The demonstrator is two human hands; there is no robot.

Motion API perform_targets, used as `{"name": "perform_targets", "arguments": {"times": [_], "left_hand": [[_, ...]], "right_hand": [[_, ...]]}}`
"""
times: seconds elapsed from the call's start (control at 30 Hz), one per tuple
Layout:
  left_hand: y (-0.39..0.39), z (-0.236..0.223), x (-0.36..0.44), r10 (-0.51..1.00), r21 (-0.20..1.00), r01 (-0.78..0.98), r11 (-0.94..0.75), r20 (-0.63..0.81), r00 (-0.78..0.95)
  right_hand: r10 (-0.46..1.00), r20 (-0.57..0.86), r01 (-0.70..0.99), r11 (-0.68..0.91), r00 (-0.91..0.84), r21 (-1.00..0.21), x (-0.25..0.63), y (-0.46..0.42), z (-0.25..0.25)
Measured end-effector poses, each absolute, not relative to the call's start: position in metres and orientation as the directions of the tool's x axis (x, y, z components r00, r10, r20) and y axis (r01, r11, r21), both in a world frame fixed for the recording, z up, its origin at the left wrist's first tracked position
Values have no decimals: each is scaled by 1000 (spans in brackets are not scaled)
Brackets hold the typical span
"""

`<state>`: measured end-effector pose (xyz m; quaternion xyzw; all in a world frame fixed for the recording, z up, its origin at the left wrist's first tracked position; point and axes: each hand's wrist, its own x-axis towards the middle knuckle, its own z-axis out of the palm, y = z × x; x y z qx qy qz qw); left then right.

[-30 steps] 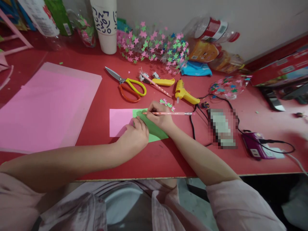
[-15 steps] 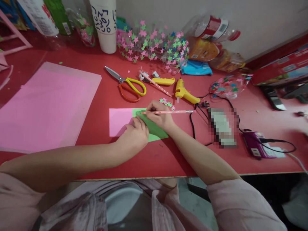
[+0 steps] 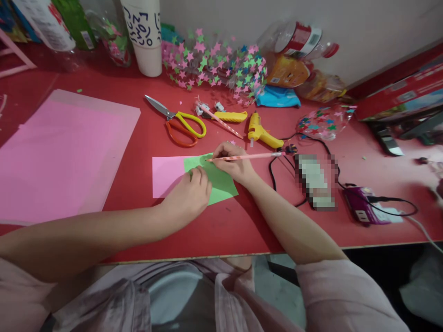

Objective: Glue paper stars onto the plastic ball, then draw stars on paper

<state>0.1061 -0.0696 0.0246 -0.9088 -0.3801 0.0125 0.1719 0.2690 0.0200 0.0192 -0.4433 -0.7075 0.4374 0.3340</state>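
Note:
My right hand point(image 3: 232, 162) is closed round a pink patterned pencil point(image 3: 254, 157), its tip on the green paper point(image 3: 223, 184) near the top edge. The pencil slants low toward the right. My left hand point(image 3: 189, 190) lies on the same sheet with fingers bent and close together, pressing it down; whatever lies under the fingertips is hidden. A small darker green patch shows on the paper beside the pencil tip. The green paper overlaps a pink paper rectangle point(image 3: 167, 176) on its left. Small star cutouts point(image 3: 234, 143) show just behind my right hand, mostly hidden.
Large pink sheets point(image 3: 69, 152) lie at left. Behind the papers are scissors point(image 3: 183, 124), a yellow cutter point(image 3: 231, 116), another pencil point(image 3: 221, 121) and a glue gun point(image 3: 261, 133) with cable. Star-covered plastic point(image 3: 214, 62), a white cup point(image 3: 147, 46) and bottles stand along the wall.
The pencil's back end has swung up a little and its tip has shifted slightly on the green paper. My right hand covers more of the star cutouts. The whole view has drifted slightly.

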Motion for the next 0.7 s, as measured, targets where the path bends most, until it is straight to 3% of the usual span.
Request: {"name": "perform_targets", "arguments": {"times": [0.7], "left_hand": [[-70, 26, 109, 709, -305, 684, -662, 41, 704]], "right_hand": [[893, 146, 320, 299, -426, -899, 269, 23, 11]]}}
